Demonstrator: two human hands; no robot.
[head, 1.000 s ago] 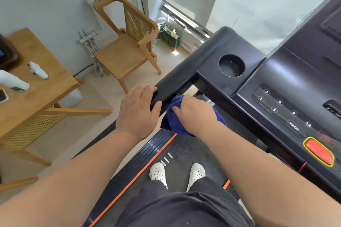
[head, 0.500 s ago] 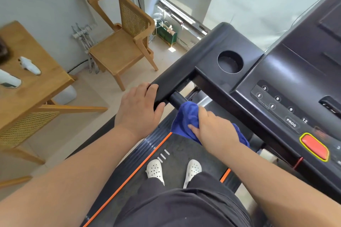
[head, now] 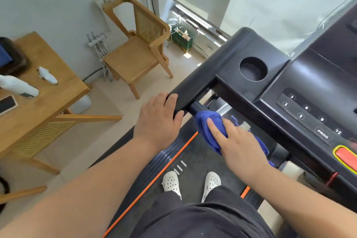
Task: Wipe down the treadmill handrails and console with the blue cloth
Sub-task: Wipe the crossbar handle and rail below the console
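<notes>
One crumpled blue cloth, matte handrail

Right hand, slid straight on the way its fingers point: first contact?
Probably the handrail end, where the thin bar under the blue cloth enters it; the left hand grips close by. Depth unclear.

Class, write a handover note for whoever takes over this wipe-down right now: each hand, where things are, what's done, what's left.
Hands: left hand grips the handrail end; right hand holds the cloth around the bar below it.
The console sits to the right, no cloth on it.
Done: cannot tell which surfaces are wiped.
Left: probably this bar, then the console; the other handrail is out of view.
</notes>
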